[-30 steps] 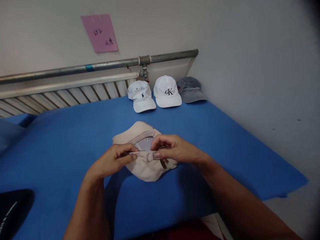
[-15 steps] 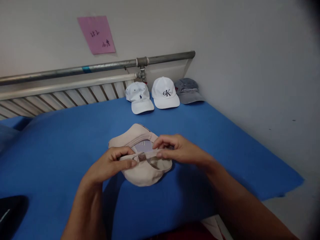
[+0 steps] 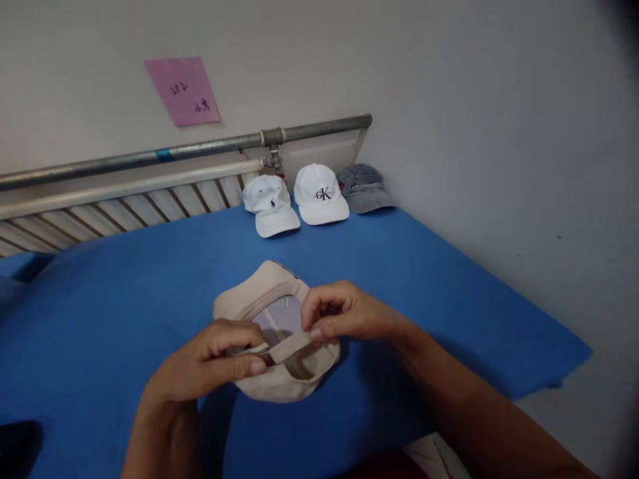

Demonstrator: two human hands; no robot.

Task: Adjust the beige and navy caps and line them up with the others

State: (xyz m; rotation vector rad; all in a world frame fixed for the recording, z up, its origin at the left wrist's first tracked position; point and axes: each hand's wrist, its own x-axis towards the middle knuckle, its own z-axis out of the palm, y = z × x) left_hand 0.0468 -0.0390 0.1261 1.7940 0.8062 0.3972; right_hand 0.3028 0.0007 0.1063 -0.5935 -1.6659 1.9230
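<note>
A beige cap [image 3: 259, 296] lies upside down on the blue cloth [image 3: 124, 313], its back strap facing me. My left hand [image 3: 207, 362] pinches the buckle end of that strap at the cap's back. My right hand [image 3: 344, 313] pinches the free end of the strap [image 3: 292, 344] and holds it slanted up from the buckle. Both hands rest over the rear opening of the cap, and the buckle itself is mostly hidden under my left fingers.
Three caps stand in a row at the far edge: a white one with a small dark logo [image 3: 269, 203], a white one with black letters [image 3: 319, 193], a grey one [image 3: 363, 187]. Behind them run a metal pipe [image 3: 150, 154] and a slatted rail [image 3: 100, 209]. A pink note [image 3: 183, 90] hangs on the wall.
The strap's free end has been drawn further through the buckle and now slants upward. My left hand has slid onto the buckle. The view has tilted up a little.
</note>
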